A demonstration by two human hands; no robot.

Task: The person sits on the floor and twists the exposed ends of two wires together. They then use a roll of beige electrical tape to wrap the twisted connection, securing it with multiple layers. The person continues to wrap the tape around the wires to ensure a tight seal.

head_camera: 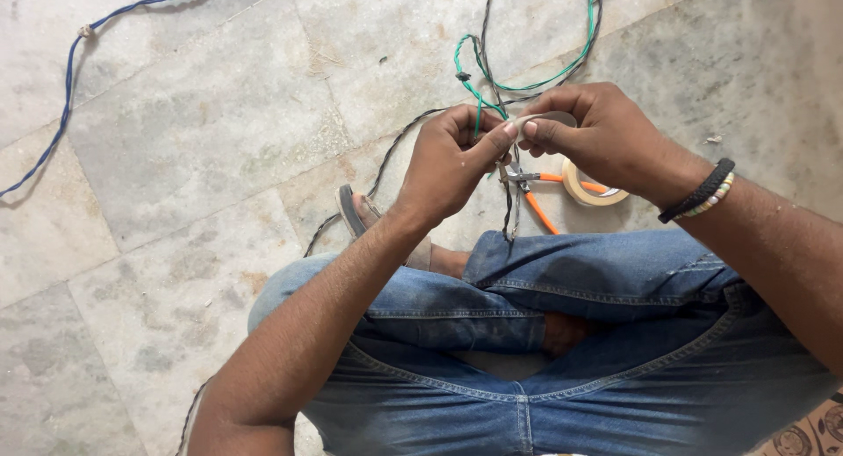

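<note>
Tape strip: a pale strip of tape (533,119) sits pinched between both hands, up in the air above the floor, right at the twisted wires (507,201).
Wires: green wire (470,87) and black strands run into the left palm — the join itself is hidden by the fingers.
Left hand: left hand (452,162) curled closed, thumb and forefinger gripping tape and wire, wrist bent upward.
Right hand: right hand (597,135) closed on the tape's other end, knuckles up — a braided wristband (700,192) on the wrist.
Floor: orange-handled pliers (536,201) and a tape roll (590,185) lie just beyond the knees, partly covered by the right hand.
Further out: a blue wire (61,113) trails off, cut off at the frame edge.
</note>
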